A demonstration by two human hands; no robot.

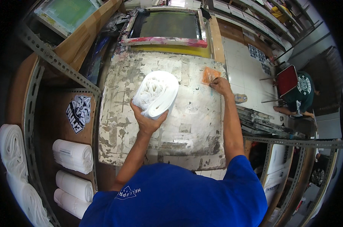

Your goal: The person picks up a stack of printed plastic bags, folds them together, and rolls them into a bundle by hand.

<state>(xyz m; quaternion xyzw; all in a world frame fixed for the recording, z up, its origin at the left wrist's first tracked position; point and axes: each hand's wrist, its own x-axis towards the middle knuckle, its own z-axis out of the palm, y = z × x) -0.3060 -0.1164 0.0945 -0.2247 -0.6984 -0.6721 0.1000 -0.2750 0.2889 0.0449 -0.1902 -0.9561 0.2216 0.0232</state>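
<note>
A thick white roll of thin plastic bags [156, 92] stands tilted over the stained worktable [194, 125]. My left hand [147, 120] is wrapped round its lower end, fingers on one side and thumb on the other. Towards the table's right edge lies a small orange packet [210, 75], clear and crinkled. My right hand [221, 86] reaches to its lower corner, with the fingertips pinched together there. Whether they grip the packet's edge or something tiny is too small to make out.
A screen-printing frame [164, 41] rests at the table's far side. More white rolls [73, 155] fill the shelf at left. A metal rack [292, 143] stands at right. Beyond it, a person in a dark green shirt [304, 89] sits by a red chair [287, 80].
</note>
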